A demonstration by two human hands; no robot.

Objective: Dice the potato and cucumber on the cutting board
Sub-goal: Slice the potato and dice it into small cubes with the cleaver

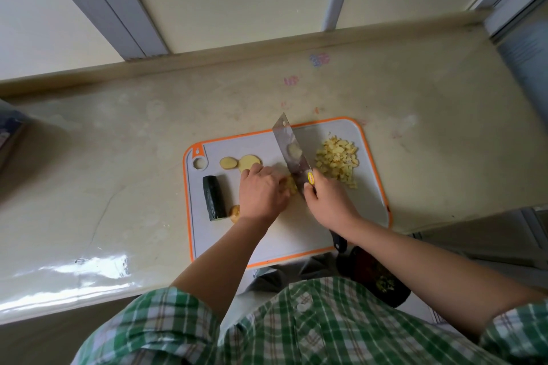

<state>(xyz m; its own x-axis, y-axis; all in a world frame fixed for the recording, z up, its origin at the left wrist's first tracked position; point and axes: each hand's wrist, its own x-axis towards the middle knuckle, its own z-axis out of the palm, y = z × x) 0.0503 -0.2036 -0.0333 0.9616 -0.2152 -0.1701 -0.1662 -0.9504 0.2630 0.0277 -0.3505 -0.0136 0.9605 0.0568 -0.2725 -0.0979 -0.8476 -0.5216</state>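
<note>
The left hand (262, 192) curls its fingers down over a clump of potato (291, 184) at mid-board. The right hand (329, 201) has its fingers clamped round the handle of a cleaver (292, 151), the blade just right of that potato. On the cutting board (370, 201), diced cubes (338, 160) are heaped at the far right and two slices (237, 162) lie at the far left. The cucumber (213, 198) (dark, still whole) lies near left. The board sits on a pale surface (118, 157).

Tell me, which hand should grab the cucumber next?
Probably the left hand. The cucumber lies on the cutting board just left of it, while the right hand is on the far side, its grip busy with the cleaver. The left must first release the potato.
</note>
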